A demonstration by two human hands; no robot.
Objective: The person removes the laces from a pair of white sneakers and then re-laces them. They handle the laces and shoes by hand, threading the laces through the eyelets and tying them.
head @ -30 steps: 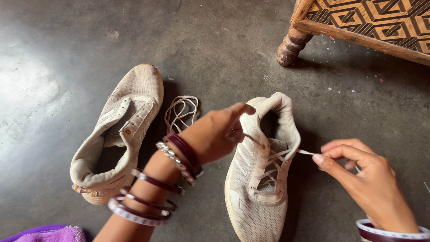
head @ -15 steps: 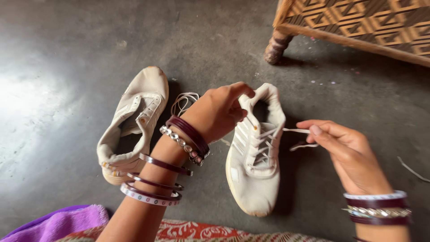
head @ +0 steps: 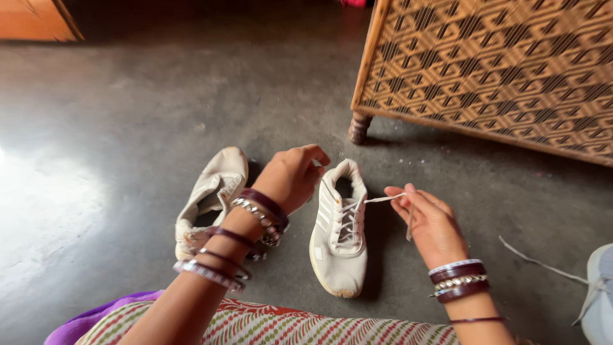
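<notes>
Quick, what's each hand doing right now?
Left hand: closed, pinching one lace end above the laced white shoe.
Right hand: closed, pinching the other lace end.

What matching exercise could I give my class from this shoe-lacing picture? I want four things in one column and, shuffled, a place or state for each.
Things:
1. laced shoe
2. unlaced shoe
3. lace end
4. woven cabinet

Places or states:
A. stands on a turned wooden leg, upper right
B. lies behind the left forearm, no lace in it
C. pinched in the right hand
D. lies on the floor between the left hand and the right hand

Pairs: 1-D, 2-B, 3-C, 4-A
</notes>
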